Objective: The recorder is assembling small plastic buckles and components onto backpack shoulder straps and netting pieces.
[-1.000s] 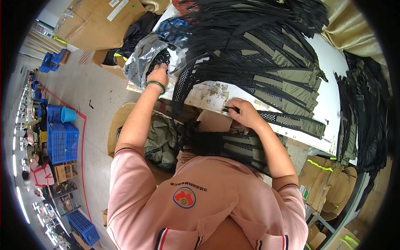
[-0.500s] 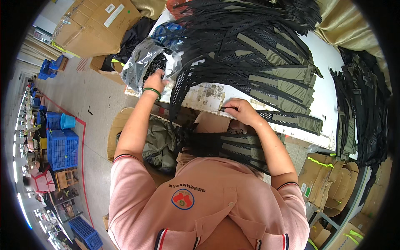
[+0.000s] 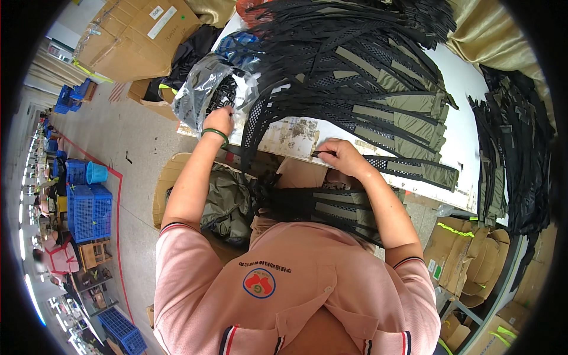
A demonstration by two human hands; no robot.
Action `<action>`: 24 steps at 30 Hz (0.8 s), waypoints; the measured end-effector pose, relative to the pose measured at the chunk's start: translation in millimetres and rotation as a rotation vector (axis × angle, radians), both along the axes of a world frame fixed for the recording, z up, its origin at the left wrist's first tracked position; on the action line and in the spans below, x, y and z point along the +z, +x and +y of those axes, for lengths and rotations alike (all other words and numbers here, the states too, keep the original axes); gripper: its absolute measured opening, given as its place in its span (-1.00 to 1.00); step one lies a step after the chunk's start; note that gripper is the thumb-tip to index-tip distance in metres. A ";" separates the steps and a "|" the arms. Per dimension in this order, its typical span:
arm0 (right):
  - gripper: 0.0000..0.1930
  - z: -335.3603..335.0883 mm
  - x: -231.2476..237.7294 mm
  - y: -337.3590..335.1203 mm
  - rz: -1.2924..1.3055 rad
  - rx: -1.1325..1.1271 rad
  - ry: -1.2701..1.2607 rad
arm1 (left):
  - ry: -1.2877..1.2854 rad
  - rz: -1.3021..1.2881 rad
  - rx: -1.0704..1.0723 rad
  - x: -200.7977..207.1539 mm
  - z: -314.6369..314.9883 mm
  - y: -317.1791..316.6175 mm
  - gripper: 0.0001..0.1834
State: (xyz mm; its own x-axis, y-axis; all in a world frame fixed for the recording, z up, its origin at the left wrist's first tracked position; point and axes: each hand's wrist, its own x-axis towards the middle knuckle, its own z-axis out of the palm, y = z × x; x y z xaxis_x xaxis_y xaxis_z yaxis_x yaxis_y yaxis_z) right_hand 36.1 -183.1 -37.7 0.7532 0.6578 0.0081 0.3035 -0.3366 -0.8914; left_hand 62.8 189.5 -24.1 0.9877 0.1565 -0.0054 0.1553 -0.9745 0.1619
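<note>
Head cam: R hand (image 3: pixel 344 158) pinches blk strip (image 3: pixel 319 154); L hand (image 3: pixel 219 121) by bag (image 3: pixel 190 92), grip unclear.

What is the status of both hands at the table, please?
Left hand at clear plastic bag, grip unclear. Right hand pinching black strap end near table edge. Black-and-olive strips spread across table.

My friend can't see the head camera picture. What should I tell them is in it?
A person's right hand pinches a thin black piece at the edge of a white table, while the left hand is at a clear plastic bag of black parts. Black and olive mesh strips lie fanned across the table.
</note>
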 end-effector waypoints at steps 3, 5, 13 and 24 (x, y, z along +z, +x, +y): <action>-0.87 0.4 -2.4 -2.9 0.026 -0.063 0.077 | -0.470 -0.231 -0.066 -1.1 -8.7 -2.4 -0.81; -0.88 -3.7 5.4 -4.1 0.199 -0.117 0.120 | -1.318 0.031 0.017 30.3 -54.5 -11.8 -0.78; -0.85 -15.4 41.0 -10.4 0.554 -0.186 0.489 | -2.147 0.534 -0.054 21.0 -167.2 -56.5 -0.78; -0.86 -29.5 43.1 -17.9 0.715 -0.115 0.595 | -2.310 0.707 -0.118 -1.2 -187.7 -54.4 -0.77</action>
State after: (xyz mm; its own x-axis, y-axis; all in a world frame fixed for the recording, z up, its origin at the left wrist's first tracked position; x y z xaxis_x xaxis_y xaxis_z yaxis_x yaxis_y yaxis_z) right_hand 18.3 -212.6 5.5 0.7692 0.6158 -0.1707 -0.3899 0.2407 -0.8888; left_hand 8.4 1.9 -25.3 0.7629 -0.6117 -0.2092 0.6206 0.6022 0.5023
